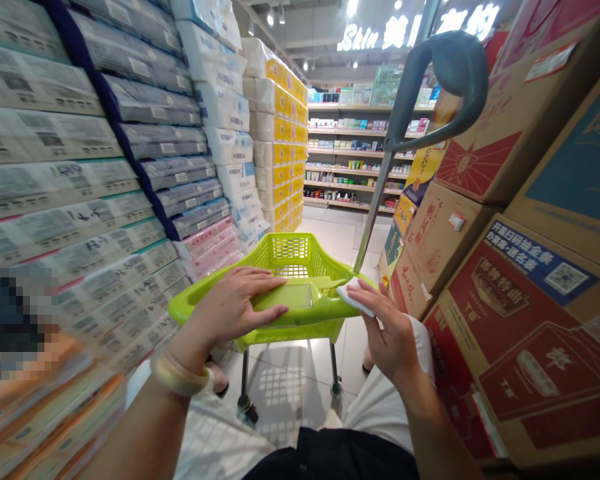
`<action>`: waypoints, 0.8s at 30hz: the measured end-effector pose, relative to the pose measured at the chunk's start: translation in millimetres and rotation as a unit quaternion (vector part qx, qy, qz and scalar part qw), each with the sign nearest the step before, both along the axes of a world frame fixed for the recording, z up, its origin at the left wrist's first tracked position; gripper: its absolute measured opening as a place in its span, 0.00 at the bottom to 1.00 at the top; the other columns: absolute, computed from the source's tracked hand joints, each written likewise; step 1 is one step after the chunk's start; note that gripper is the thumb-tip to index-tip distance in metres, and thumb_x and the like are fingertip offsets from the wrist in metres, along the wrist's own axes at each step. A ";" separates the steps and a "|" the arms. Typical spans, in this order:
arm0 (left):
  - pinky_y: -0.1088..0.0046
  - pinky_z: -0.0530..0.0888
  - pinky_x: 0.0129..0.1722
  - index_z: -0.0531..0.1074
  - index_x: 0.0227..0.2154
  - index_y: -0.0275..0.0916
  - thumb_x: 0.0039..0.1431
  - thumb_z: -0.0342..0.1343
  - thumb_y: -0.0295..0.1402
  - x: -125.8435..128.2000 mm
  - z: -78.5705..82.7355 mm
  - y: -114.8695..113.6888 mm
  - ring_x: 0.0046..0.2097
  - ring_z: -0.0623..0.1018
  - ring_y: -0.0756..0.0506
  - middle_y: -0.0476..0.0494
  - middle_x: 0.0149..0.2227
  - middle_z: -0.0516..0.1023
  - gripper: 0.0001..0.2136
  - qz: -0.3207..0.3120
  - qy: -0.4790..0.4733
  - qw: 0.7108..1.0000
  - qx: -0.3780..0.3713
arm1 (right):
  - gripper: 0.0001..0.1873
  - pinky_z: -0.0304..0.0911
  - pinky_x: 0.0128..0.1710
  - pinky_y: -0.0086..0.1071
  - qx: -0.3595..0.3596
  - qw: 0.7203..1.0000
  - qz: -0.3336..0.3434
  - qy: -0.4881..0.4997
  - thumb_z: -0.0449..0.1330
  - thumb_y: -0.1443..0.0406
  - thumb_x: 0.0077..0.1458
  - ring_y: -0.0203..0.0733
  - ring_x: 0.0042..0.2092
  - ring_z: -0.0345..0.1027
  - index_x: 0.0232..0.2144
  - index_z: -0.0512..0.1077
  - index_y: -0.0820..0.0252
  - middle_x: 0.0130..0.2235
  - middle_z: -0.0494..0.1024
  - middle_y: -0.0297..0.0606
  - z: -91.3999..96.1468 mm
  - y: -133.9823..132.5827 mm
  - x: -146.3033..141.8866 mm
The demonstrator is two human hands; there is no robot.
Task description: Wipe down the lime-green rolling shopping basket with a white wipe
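Pressing white cloth to green cart, two hands, shop aisle
Right hand: fingers over the cloth, pinning it at the right end of the handle, beside the pole; left hand: laid flat on the handle, fingers extended, not wrapped round; cloth: probably light, soft, best held under flat fingertips; cart: beneath both hands, on casters, likely stiff, smooth plastic, apt to roll, best steadied by the handle; outward: grey loop atop the pole; packs stacked left; boxes right; shelves beyond
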State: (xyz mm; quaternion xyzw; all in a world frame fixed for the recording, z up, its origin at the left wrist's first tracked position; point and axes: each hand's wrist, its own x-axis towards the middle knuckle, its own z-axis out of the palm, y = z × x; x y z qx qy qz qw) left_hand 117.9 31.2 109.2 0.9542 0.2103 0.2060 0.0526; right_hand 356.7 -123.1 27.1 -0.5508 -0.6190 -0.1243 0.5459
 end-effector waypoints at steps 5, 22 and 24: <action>0.57 0.69 0.56 0.75 0.51 0.42 0.60 0.49 0.52 -9.0 1.0 10.5 0.53 0.76 0.39 0.41 0.50 0.80 0.25 -0.011 -0.009 1.000 0.000 | 0.14 0.58 0.64 0.52 0.015 0.998 -0.026 0.063 0.54 0.66 0.64 0.46 0.55 0.73 0.48 0.76 0.50 0.48 0.82 0.38 1.1 -2.4 6.7; 0.51 0.63 0.60 0.72 0.52 0.41 0.58 0.56 0.47 30.2 14.7 -48.1 0.56 0.71 0.36 0.38 0.52 0.76 0.23 -0.052 -0.060 0.992 0.095 | 0.16 0.63 0.62 0.46 -0.012 0.996 0.072 0.050 0.54 0.69 0.64 0.44 0.56 0.72 0.49 0.76 0.51 0.49 0.81 0.37 4.6 -1.0 -1.9; 0.52 0.64 0.59 0.73 0.51 0.39 0.58 0.56 0.46 40.6 12.6 -54.1 0.55 0.72 0.37 0.38 0.51 0.76 0.22 -0.058 -0.053 0.994 0.081 | 0.15 0.66 0.59 0.45 -0.003 0.996 0.028 0.086 0.54 0.67 0.64 0.45 0.55 0.73 0.48 0.76 0.51 0.49 0.81 0.39 3.8 0.0 0.8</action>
